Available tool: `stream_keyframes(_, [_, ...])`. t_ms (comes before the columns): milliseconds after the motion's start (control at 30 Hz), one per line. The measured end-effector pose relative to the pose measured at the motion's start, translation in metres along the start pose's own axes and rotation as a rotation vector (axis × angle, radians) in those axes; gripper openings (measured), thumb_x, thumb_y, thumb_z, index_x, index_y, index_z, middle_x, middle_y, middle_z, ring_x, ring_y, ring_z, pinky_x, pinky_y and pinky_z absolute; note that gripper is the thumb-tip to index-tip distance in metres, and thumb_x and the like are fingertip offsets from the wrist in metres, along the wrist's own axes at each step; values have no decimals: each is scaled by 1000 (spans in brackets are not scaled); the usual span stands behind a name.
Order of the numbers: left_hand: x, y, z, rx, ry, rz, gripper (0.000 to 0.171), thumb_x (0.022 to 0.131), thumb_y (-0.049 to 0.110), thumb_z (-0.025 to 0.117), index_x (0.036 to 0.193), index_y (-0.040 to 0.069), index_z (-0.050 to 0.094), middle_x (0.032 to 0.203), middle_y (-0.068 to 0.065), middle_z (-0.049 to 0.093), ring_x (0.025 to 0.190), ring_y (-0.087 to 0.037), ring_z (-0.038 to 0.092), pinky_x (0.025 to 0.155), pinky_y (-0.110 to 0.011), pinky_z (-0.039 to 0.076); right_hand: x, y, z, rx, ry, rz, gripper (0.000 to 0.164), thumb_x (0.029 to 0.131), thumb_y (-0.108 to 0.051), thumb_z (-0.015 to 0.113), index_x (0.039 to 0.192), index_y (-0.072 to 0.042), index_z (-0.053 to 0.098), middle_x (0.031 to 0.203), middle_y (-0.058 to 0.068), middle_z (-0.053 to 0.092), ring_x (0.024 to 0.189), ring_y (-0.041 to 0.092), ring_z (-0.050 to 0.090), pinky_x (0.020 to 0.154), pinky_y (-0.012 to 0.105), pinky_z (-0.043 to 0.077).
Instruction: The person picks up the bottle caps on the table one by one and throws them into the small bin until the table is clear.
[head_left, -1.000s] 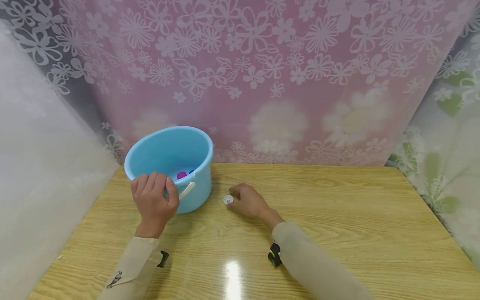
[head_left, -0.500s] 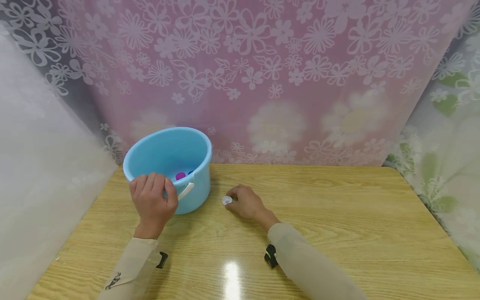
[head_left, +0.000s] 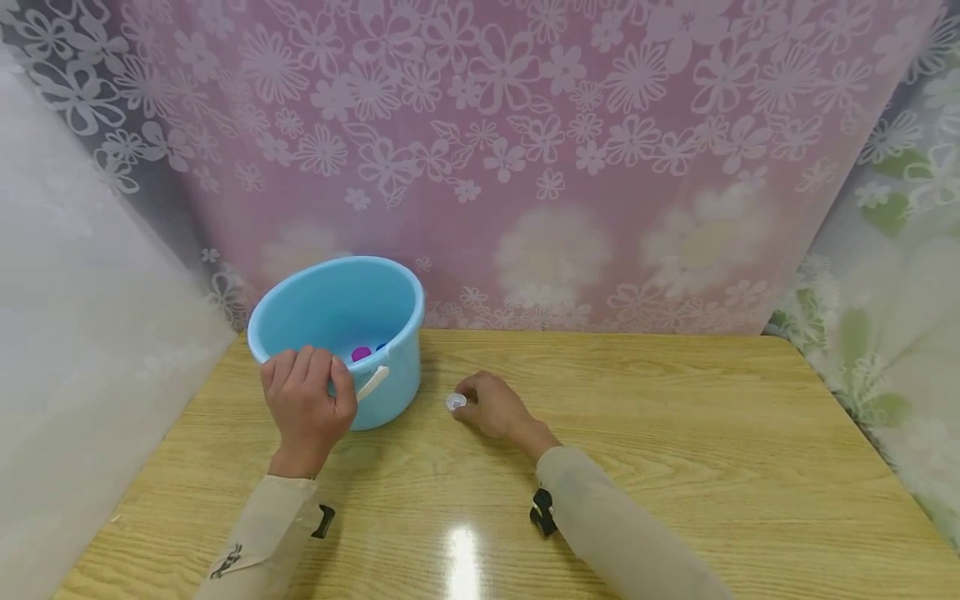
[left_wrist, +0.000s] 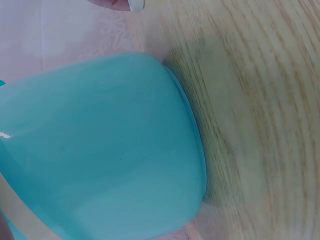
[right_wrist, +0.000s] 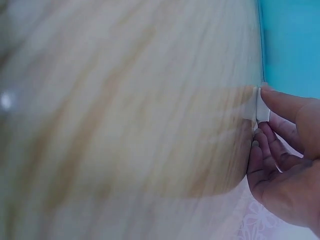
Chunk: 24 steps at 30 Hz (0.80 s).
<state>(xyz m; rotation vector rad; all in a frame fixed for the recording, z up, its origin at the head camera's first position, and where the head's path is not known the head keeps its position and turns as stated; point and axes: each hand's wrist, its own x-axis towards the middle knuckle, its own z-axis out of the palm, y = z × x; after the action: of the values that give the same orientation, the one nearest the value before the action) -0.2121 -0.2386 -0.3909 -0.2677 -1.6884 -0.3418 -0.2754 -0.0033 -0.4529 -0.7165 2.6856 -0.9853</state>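
A light blue bucket (head_left: pixel 401 383) stands at the left of the wooden table, its rim tilted in the head view. My left hand (head_left: pixel 306 400) grips the bucket's near rim, fingers curled over the edge. To the right of the bucket, my right hand (head_left: pixel 497 407) pinches a small white bottle cap (head_left: pixel 455 402) at the tabletop. Thumb and fingers hold the cap (right_wrist: pixel 262 106) by its sides in the right wrist view. Inside the bucket lie a purple cap-like piece (head_left: pixel 361 353) and a blue one (head_left: pixel 381 346), partly hidden by the rim.
The bucket's white handle (head_left: pixel 372 382) hangs down its near side. A pink flowered curtain (head_left: pixel 525 208) closes off the table's (head_left: pixel 675 433) far edge. Pale sheets of fabric hang at the left and right.
My right thumb and fingers have closed in on the white bottle cap, which has barely moved. The left hand keeps its hold on the bucket rim.
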Motion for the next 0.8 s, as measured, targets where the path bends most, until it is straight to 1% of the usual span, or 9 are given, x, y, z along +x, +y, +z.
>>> stream_keyframes(167, [1,0,0,-1,10,-3,30,86,20,42,60,5,41,54,-8,34,53,-31,32,65,-46,26,0,2,-1,34,-11,-8,31,89,-21,68,115,-5,65,111,5,60,100,18,55,86,36,45])
stream_keyframes(267, [0,1,1,-1,12,-2,30,86,20,42,60,5,41,54,-7,33,53,-30,32,65,-46,27,-1,2,-5,95,-2,-5,29,89,-20,67,114,-5,65,105,4,61,94,17,56,82,35,47])
stream_keyframes(333, [0,1,1,-2,9,-2,30,86,20,42,60,5,40,54,-7,33,53,-30,32,65,-46,27,-1,1,-8,137,19,0,29,90,-20,67,114,-4,64,101,3,61,90,16,57,78,34,48])
stream_keyframes(433, [0,1,0,-2,4,-2,30,86,20,42,60,5,40,54,-7,34,53,-30,32,65,-45,27,1,0,-14,199,74,22,32,90,-19,67,118,-4,62,99,2,62,86,15,58,74,32,49])
stream_keyframes(567, [0,0,1,0,11,2,30,86,20,42,60,5,41,54,-8,35,53,-30,32,64,-46,27,4,-4,-24,257,178,28,38,90,-20,66,124,-5,60,108,3,62,89,15,59,72,31,50])
stream_keyframes(700, [0,0,1,1,16,4,30,87,20,42,60,5,40,54,-8,34,52,-31,32,64,-46,26,8,-11,-36,288,268,-13,39,91,-20,65,127,-6,59,113,6,61,91,17,59,71,32,51])
stream_keyframes(800, [0,0,1,-1,8,2,31,87,20,42,60,5,39,54,-7,34,52,-30,31,64,-46,26,13,-16,-46,292,311,-33,39,91,-21,65,127,-7,59,111,7,61,91,18,60,71,32,51])
